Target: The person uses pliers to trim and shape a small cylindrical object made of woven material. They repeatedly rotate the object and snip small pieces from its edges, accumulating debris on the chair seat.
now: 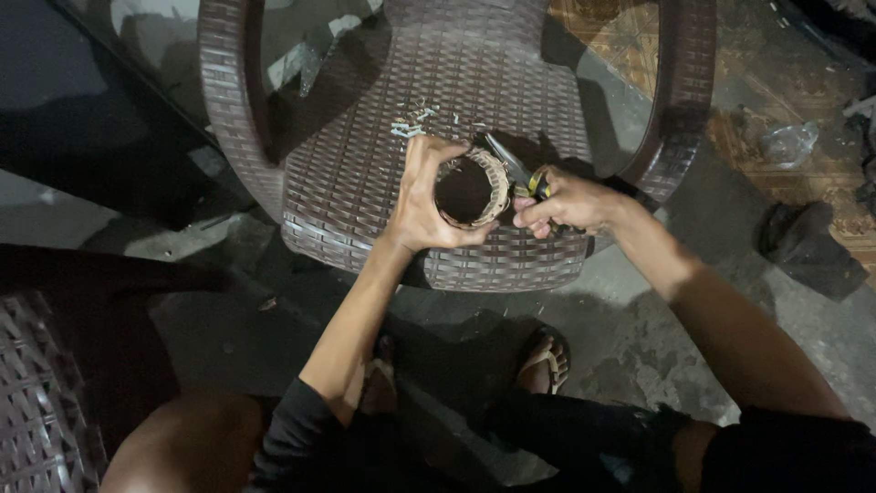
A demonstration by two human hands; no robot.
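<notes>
The left hand (424, 196) is wrapped around a small round woven basket (473, 189), fingers curled over its far rim and thumb pressed against its near side, so the dark open mouth faces up toward the camera. The right hand (566, 203) is closed around a pair of pliers (520, 173) with yellow and dark grips; the metal jaws point up and to the left and lie against the basket's right rim. The two hands sit just beside each other, with the basket between them.

The basket is held just over the seat of a dark brown plastic chair (365, 173) moulded in a woven pattern, near the seat's front edge. A few pale cut scraps (411, 123) lie scattered on the seat behind the left hand. The chair's armrests curve away on both sides.

Below the hands, the person's bare forearms lead back to dark sleeves, and a foot in a sandal (547, 361) rests on the grey concrete floor (630, 338). Part of a second woven chair (41, 411) shows at the lower left. To the right, a dark lump (812, 248) and a crumpled clear plastic piece (787, 143) lie on the floor near a patterned tile patch.
</notes>
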